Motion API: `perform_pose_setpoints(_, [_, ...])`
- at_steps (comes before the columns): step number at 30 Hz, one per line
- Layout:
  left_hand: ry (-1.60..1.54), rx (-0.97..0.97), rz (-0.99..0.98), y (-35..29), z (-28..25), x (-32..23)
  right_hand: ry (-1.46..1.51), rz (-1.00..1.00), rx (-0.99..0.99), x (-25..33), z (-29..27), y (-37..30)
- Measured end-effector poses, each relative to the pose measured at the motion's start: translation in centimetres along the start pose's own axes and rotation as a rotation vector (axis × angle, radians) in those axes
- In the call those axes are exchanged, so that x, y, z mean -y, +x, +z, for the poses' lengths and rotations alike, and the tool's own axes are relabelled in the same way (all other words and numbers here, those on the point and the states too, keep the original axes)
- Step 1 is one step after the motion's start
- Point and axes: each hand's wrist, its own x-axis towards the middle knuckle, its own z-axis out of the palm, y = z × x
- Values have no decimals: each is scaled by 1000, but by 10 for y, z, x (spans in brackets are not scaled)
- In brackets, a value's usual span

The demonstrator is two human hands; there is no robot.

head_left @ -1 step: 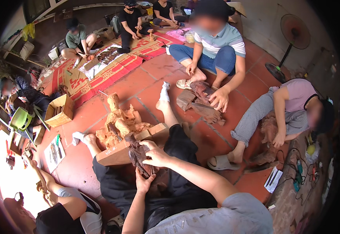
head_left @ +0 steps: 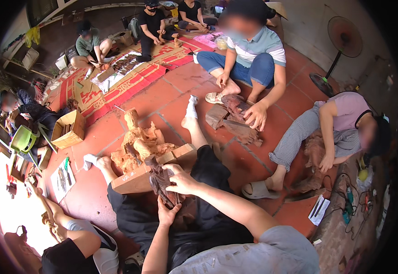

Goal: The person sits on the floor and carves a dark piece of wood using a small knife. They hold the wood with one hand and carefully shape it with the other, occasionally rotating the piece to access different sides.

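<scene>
Red tiled floor (head_left: pixel 174 102), left hand (head_left: pixel 168 213) clasping a dark carved figure (head_left: pixel 157 177), right hand (head_left: pixel 183 181) touching it, grip unclear

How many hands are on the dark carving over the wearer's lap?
2: the left hand supports the lower part of the dark carving, and the right hand is at its upper right side. Some fingers are hidden behind the carving.

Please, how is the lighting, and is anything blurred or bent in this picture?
Head view: glare whitens the ground at lower left; head view: the person in jeans has a blurred face; head view: the standing fan leans, likely fisheye distortion; head view: the dark carving in the left hand shows little fine detail.
</scene>
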Motion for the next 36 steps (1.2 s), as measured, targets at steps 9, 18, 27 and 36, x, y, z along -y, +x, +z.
perform_pose_setpoints(9, [23, 8, -10, -2, 0, -9, 138, 106, -128, -19, 2, 6])
perform_pose_setpoints(18, [16, 20, -34, -2, 3, -8, 151, 101, -124, -27, 2, 13])
perform_pose_setpoints(27, [55, -3, -34, -2, 3, -1, 97, 138, -81, -7, 10, -1])
perform_pose_setpoints(36, [74, 16, -113, -3, 1, -10, 34, 103, -73, 1, 10, -5])
